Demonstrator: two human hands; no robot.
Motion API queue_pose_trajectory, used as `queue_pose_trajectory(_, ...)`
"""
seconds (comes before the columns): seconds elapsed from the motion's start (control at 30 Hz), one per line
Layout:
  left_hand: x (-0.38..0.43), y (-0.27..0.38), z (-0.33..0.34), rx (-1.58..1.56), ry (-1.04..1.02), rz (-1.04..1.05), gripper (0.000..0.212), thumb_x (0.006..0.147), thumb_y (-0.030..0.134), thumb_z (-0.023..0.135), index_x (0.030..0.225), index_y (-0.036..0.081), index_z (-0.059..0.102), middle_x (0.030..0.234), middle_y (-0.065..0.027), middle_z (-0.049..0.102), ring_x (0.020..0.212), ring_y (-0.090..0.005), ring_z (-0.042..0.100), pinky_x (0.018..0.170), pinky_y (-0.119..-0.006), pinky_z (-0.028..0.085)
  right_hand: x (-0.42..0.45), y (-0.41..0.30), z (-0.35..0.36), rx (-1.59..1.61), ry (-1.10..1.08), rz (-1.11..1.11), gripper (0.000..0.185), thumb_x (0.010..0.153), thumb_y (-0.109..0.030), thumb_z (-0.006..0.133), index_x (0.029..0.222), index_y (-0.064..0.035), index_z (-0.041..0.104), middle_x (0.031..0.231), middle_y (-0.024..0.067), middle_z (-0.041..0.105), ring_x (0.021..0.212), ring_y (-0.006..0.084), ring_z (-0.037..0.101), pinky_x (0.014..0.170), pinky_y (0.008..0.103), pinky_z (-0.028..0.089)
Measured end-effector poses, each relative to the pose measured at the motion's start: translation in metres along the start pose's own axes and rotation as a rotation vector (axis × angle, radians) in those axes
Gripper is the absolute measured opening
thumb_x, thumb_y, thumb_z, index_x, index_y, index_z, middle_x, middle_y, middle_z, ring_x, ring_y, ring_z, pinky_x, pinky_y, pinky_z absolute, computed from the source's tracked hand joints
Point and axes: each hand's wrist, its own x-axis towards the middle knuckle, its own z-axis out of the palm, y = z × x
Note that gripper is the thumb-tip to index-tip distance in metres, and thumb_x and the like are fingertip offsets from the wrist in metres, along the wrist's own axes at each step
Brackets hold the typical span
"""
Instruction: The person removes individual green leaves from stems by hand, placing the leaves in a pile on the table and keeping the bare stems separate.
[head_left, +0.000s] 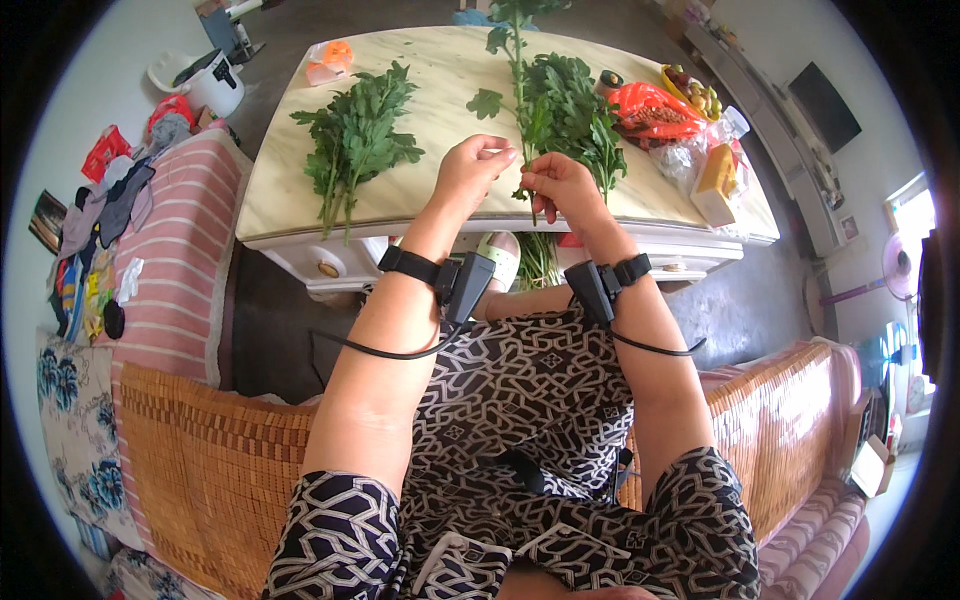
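My right hand (564, 187) pinches the lower stem of an upright leafy green sprig (519, 90), which looks like chrysanthemum greens. The stem's cut end pokes out below my fingers, over the table's front edge. Just left of it, my left hand (474, 166) hovers with thumb and forefinger slightly apart; nothing shows between them. On the marble-patterned table (442, 82), a bunch of similar greens (360, 135) lies to the left. A second pile of greens (562, 97) rests behind and right of my right hand.
At the table's right are a red plastic bag (652, 112), a yellow fruit basket (690, 88), crumpled clear plastic (679, 161) and a small box (716, 184). An orange-and-white packet (328, 61) sits at the far left corner. Below the table edge, several green stems (536, 261) show near a light clog (500, 259).
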Motion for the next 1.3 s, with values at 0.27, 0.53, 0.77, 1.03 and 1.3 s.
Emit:
queue_pose_trajectory(0.27,0.008,-0.007,0.000,0.013,0.158,0.105,0.032,0.079,0.027,0.070,0.079,-0.001,0.054,0.062,-0.0043,0.057,0.050,-0.0106,0.049,0.045,-0.028,0.039,-0.005,-0.009,0.024,-0.197,-0.159,0.049,0.017,0.083,-0.012,0.064,0.092,0.0010,0.059,0.072,0.0043,0.061,0.052,0.0083,0.056,0.038,0.0210,0.039)
queue_pose_trajectory(0.53,0.012,-0.012,-0.032,0.220,0.384,0.097,0.023,0.084,0.022,0.064,0.093,0.001,0.063,0.067,-0.0084,0.062,0.059,-0.0172,0.059,0.052,-0.032,0.044,-0.004,-0.011,0.025,-0.322,-0.162,0.108,0.024,0.089,-0.018,0.057,0.106,-0.0015,0.059,0.082,0.0053,0.064,0.052,0.0070,0.055,0.038,0.0202,0.040)
queue_pose_trajectory(0.77,-0.006,-0.002,-0.074,0.625,0.518,0.024,0.031,0.081,0.023,0.065,0.102,0.001,0.064,0.091,-0.0199,0.065,0.086,-0.0364,0.063,0.072,-0.043,0.048,-0.003,-0.003,0.011,-0.328,-0.066,0.083,0.022,0.085,-0.019,0.059,0.098,-0.0024,0.062,0.078,0.0051,0.065,0.050,0.0079,0.055,0.038,0.0221,0.040)
queue_pose_trajectory(1.03,-0.022,-0.018,-0.127,0.755,0.686,-0.041,0.034,0.081,0.020,0.065,0.111,0.004,0.064,0.104,-0.0179,0.065,0.098,-0.0345,0.061,0.081,-0.043,0.047,-0.003,-0.007,0.011,-0.349,-0.017,0.076,0.020,0.085,-0.022,0.060,0.093,-0.0030,0.063,0.074,0.0037,0.064,0.048,0.0074,0.053,0.037,0.0227,0.038)
queue_pose_trajectory(1.3,-0.030,-0.015,-0.126,0.768,0.723,-0.160,0.034,0.081,0.018,0.065,0.113,0.010,0.055,0.099,-0.0135,0.066,0.093,-0.0323,0.062,0.076,-0.043,0.047,-0.002,-0.007,0.005,-0.427,-0.009,0.080,0.021,0.087,-0.020,0.059,0.098,-0.0026,0.062,0.076,0.0044,0.064,0.048,0.0071,0.053,0.037,0.0224,0.038)
